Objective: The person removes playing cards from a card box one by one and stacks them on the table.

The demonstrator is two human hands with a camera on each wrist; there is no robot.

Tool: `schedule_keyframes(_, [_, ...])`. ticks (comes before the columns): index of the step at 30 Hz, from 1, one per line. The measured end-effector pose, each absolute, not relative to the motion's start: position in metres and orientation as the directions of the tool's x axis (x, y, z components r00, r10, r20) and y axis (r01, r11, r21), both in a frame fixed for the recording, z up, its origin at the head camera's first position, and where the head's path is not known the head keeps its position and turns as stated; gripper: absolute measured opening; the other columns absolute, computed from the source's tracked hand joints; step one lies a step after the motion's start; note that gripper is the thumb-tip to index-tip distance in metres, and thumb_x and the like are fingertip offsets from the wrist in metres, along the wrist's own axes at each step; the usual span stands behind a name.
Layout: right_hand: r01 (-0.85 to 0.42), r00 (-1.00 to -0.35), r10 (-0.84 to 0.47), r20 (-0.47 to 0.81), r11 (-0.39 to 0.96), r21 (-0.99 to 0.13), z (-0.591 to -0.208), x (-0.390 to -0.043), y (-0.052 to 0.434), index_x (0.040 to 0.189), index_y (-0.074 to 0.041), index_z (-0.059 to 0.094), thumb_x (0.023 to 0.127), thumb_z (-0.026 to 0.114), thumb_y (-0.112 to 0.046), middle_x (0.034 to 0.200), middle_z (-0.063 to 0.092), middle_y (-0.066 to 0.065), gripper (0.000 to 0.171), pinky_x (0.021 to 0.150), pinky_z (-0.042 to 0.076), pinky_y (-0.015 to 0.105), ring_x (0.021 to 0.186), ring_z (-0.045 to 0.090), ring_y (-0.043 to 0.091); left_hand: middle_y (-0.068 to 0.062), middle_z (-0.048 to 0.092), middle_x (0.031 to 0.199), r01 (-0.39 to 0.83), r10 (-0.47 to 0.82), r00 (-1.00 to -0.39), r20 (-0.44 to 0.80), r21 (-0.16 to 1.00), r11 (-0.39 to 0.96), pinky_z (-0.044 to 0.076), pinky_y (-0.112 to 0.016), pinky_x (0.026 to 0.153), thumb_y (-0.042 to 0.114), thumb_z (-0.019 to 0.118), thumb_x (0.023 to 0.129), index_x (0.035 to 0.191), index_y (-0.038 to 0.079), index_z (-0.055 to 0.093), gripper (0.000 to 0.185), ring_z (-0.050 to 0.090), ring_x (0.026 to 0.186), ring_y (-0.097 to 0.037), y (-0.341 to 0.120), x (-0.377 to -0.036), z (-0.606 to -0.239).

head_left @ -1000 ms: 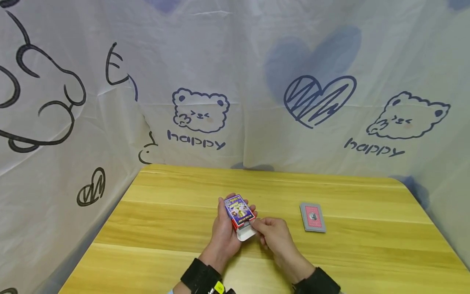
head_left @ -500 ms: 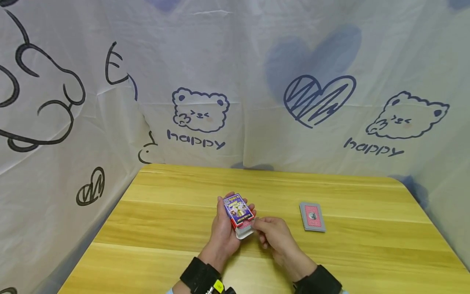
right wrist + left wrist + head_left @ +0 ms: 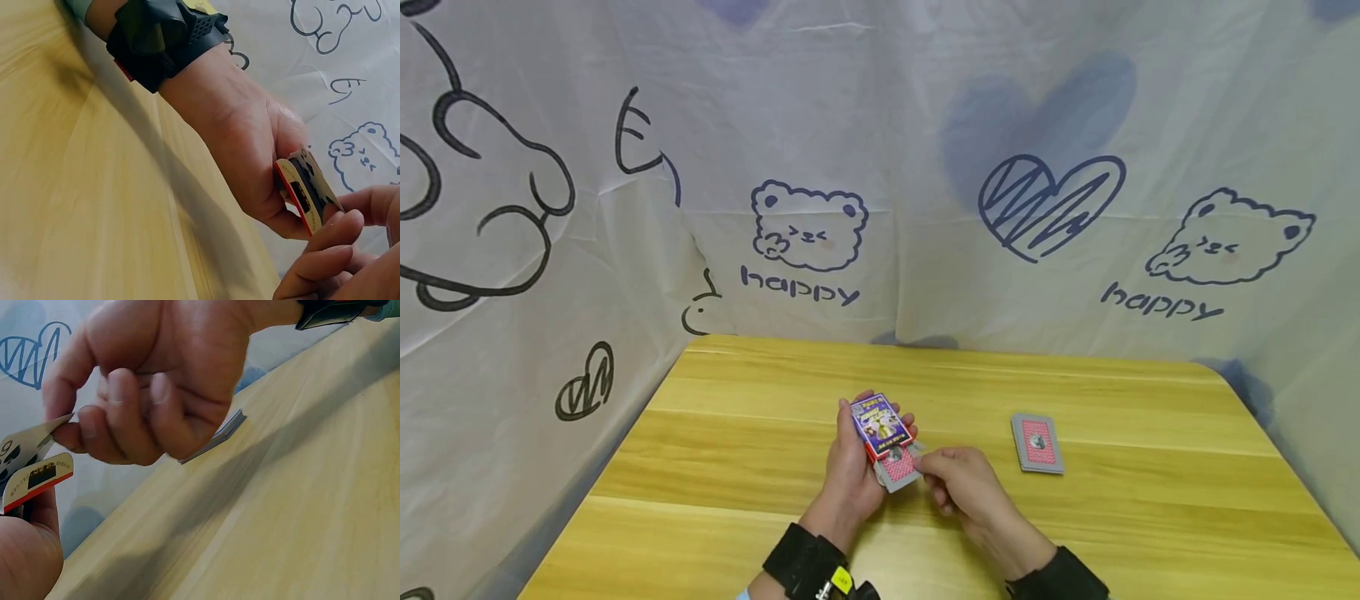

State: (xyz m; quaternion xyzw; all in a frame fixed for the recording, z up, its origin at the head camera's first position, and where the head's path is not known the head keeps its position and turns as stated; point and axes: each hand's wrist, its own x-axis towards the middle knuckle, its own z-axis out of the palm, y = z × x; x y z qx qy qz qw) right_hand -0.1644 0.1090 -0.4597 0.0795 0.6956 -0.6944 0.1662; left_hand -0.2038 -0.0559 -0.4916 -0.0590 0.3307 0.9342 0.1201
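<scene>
Cards [image 3: 897,467] now poke out of the box [image 3: 880,426] where only its white flap showed. Left hand [image 3: 852,475] grips the box above the table [image 3: 737,467], mouth toward the right hand [image 3: 964,486], which pinches the cards' end (a clean pull line). 1 deck [image 3: 1038,443] lies well apart to the right; nothing blocks.

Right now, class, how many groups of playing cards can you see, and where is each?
2. One stack of cards lies face down on the table, right of the hands. Other cards stick out of the card box, pinched by the right hand. More may be hidden inside.
</scene>
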Motion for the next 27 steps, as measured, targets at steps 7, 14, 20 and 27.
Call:
schedule_keyframes(7, [0.331,-0.925,-0.165,-0.343,0.096,-0.939,-0.4579,-0.1633,0.113,0.076,-0.008,0.064,0.095,0.071,-0.021,0.06,0.05,-0.003,0.023,0.047,0.033,0.021,0.053,0.042,0.009,-0.014,0.046,0.151,-0.281,0.203,-0.96,-0.195,0.613,-0.738,0.058,-0.044,0.102,0.067,0.023,0.108,0.152,0.03,0.038,0.06,0.068,0.116,-0.024,-0.058,-0.2036,-0.4902])
schedule_keyframes(14, [0.296,-0.948,-0.069,-0.311,0.169,-0.94,-0.4566,-0.1657,0.1123,0.084,-0.003,0.072,0.096,0.078,-0.026,0.06,0.051,-0.002,0.027,0.049,0.035,0.024,0.055,0.044,0.012,-0.016,0.043,0.154,-0.314,0.24,-0.95,-0.202,0.613,-0.725,0.059,-0.045,0.101,0.066,0.021,0.109,0.152,0.031,0.04,0.058,0.068,0.116,-0.025,-0.0573,-0.2026,-0.4896])
schedule_keyframes(20, [0.292,-0.94,-0.118,-0.321,0.211,-0.933,-0.4548,-0.1658,0.1155,0.09,0.0,0.076,0.091,0.078,-0.018,0.059,0.052,-0.002,0.018,0.049,0.034,0.022,0.054,0.044,0.009,-0.017,0.043,0.153,-0.297,0.225,-0.955,-0.195,0.619,-0.727,0.058,-0.044,0.103,0.066,0.023,0.109,0.152,0.029,0.039,0.059,0.068,0.116,-0.024,-0.0588,-0.2041,-0.49])
schedule_keyframes(27, [0.245,-0.949,-0.129,-0.288,0.274,-0.93,-0.4535,-0.1656,0.1185,0.091,0.002,0.077,0.093,0.08,-0.019,0.06,0.053,-0.003,0.021,0.053,0.036,0.022,0.056,0.047,0.011,-0.018,0.042,0.154,-0.298,0.229,-0.954,-0.191,0.615,-0.73,0.057,-0.044,0.104,0.065,0.023,0.109,0.154,0.027,0.037,0.06,0.067,0.117,-0.025,-0.0592,-0.204,-0.4901])
